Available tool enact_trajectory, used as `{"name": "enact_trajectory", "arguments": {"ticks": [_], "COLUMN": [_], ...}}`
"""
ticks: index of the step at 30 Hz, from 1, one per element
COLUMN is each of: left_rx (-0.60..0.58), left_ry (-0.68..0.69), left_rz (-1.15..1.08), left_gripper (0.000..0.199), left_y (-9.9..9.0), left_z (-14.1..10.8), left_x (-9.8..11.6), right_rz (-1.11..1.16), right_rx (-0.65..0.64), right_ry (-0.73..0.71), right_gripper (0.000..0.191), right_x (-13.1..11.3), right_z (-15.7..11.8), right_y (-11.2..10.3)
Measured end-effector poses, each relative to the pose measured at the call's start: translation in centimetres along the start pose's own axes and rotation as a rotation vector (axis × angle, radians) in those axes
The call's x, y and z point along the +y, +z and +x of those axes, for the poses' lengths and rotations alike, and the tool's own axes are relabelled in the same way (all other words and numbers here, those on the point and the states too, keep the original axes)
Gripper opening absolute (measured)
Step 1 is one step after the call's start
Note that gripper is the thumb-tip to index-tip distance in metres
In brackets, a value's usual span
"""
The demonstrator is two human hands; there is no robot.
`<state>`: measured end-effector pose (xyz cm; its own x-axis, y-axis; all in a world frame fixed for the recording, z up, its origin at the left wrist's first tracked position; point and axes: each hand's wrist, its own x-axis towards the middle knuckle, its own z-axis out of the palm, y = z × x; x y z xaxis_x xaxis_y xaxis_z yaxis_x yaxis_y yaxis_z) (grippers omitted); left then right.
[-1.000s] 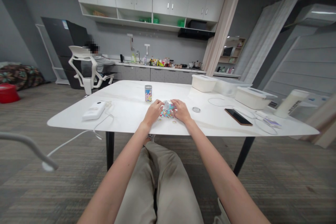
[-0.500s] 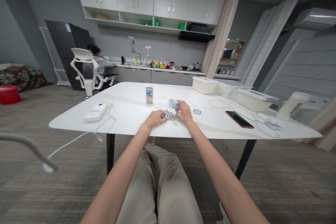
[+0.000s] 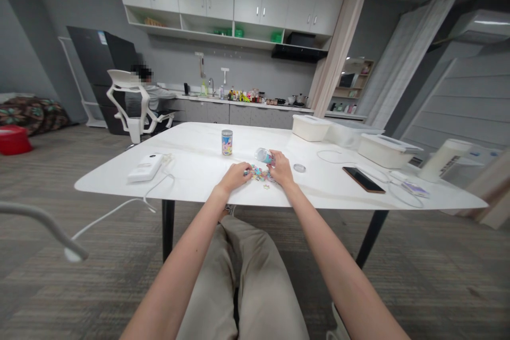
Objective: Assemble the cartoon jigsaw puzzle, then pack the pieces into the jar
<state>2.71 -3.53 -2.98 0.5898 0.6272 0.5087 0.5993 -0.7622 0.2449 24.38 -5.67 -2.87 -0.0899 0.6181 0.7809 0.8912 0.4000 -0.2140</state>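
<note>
On the white table (image 3: 191,162) lies a pile of small colourful pieces (image 3: 261,172) between my hands. My left hand (image 3: 236,176) is at the pile's left edge, its fingers curled together; what they hold is too small to name. My right hand (image 3: 281,169) is closed around a clear jar (image 3: 263,155) with a colourful label, which lies tilted on its side behind the pile. A second colourful jar (image 3: 227,143) stands upright with its lid on, further back. A round silver lid (image 3: 299,168) lies right of my right hand.
A white power strip (image 3: 145,168) with cables lies at the left. Towards the right are a phone (image 3: 363,179), a thin cable, lidded boxes (image 3: 311,127) and a white bottle (image 3: 445,161). A person (image 3: 149,96) sits beyond the table.
My left hand has drawn its fingers together and uncovered more of the pile's left side. My right hand still holds the jar in nearly the same place.
</note>
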Motion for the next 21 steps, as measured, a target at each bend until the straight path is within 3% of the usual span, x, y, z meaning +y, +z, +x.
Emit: {"name": "enact_trajectory", "arguments": {"ticks": [14,17,21], "left_rx": [0.051,0.128,0.326], "left_ry": [0.084,0.078,0.033], "left_rz": [-0.158,-0.159,-0.103], "left_gripper": [0.013,0.013,0.013], "left_y": [0.24,0.03,-0.16], "left_z": [0.31,0.36,0.58], "left_x": [-0.46,-0.29,-0.35], "right_rz": [0.009,0.01,0.011], "right_rx": [-0.017,-0.014,-0.02], "right_ry": [0.001,0.015,0.028], "right_gripper": [0.051,0.051,0.051], "right_x": [0.19,0.29,0.4], "right_z": [-0.03,-0.06,-0.08], "right_y": [0.11,0.19,0.21]}}
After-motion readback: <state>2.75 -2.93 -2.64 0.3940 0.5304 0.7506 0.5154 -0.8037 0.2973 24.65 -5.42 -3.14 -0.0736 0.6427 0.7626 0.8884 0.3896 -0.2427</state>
